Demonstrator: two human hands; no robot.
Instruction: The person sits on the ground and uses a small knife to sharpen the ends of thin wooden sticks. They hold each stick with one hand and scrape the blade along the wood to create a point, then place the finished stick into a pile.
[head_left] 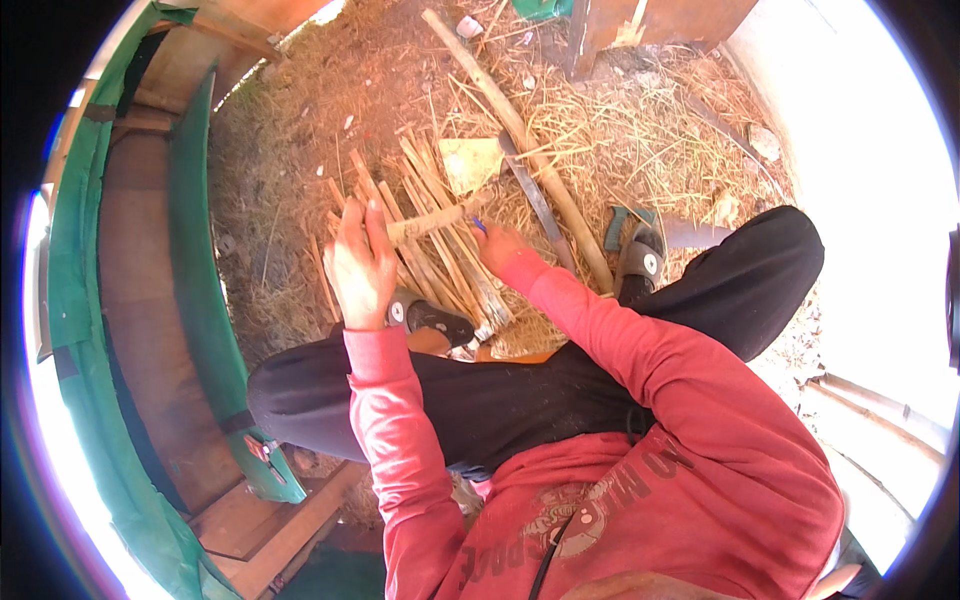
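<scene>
My left hand (pixel 361 262) is closed around the near end of a short, pale wooden stick (pixel 432 222), its thumb and fingers on either side. The stick slants up to the right. At its far end my right hand (pixel 503 247) is closed, with a small blue pen-like thing (pixel 479 225) sticking out from the fingers; its exact kind is too small to tell. Below both hands a bunch of split wooden sticks (pixel 455 270) lies on the ground between my feet. A long dark blade (pixel 538 200) lies just beyond my right hand.
A long wooden pole (pixel 505 115) crosses the straw-covered ground. A handsaw (pixel 690 233) with a green handle lies by my right foot. A pale yellow sheet (pixel 470 163) lies beyond the sticks. A green-covered wooden frame (pixel 190 270) stands left, a pale wall (pixel 850 150) right.
</scene>
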